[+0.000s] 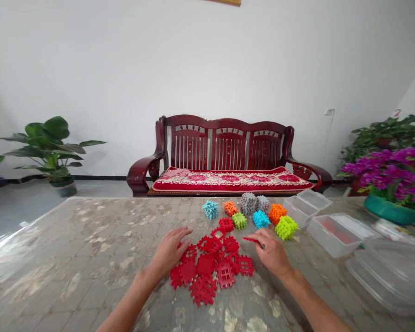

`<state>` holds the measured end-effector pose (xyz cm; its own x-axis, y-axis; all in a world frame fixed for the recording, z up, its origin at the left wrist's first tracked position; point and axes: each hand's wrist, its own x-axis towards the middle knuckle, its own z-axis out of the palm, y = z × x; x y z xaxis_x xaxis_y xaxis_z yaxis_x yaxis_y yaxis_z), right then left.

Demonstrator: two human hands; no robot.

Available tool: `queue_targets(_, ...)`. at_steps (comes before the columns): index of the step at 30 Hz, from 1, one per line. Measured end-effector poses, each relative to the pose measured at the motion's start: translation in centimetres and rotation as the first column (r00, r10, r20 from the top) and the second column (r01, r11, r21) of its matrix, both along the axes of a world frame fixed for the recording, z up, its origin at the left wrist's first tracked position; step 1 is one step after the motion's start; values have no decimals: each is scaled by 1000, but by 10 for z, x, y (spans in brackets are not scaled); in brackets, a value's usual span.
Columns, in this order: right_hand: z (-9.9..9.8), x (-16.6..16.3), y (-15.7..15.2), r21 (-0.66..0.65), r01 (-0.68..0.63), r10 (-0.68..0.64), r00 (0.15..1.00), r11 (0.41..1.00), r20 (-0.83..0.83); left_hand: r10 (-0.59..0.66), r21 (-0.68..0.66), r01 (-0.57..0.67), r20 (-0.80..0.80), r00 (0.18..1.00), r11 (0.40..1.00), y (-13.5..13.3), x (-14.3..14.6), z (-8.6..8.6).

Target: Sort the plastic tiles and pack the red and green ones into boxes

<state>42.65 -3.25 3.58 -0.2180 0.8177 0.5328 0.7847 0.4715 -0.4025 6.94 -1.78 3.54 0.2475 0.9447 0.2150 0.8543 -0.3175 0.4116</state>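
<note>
Nearest lies the red pile [206,265] on the counter [90,281], the left hand [169,250] at its left edge, grip impossible to tell, the right hand [271,251] beside its right, grip pinching a red piece [250,239]. Beyond the pile stand coloured stacks [261,219], then a wooden sofa [224,124].

Loose tiles [206,265] on table [90,258], between left hand [171,249] and right hand [271,251]; one tile [250,239] in right hand; tile stacks [240,220] behind loose tiles; bins [328,242] right of stacks, nearer bin perhaps holding tiles, contents blurred; lids [390,276] before bins; flower bowl [394,210] farther right; bench [214,124] behind table, seat cover [228,179] on it; potted plant [51,147] left of bench
</note>
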Motion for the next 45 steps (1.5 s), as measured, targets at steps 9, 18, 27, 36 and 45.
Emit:
queue_targets(9,-19,10,7,-192,80,-53,988,978,142,-455,-117,443,-110,884,889,1,82,16)
queue_targets(18,-1,22,17,-373,41,60,965,927,254,-475,-72,469,-140,869,880,4,63,11)
queue_targets(27,3,21,23,-319,20,123,899,948,420,-350,-78,345,-60,935,935,-3,23,15)
queue_targets(36,35,-22,47,-159,-4,67,917,987,394,353,72,-347,-86,932,935,7,-66,-30)
queue_targets(45,35,-55,96,-146,-129,185,852,981,490,371,101,-361,-104,923,927,5,-80,-46)
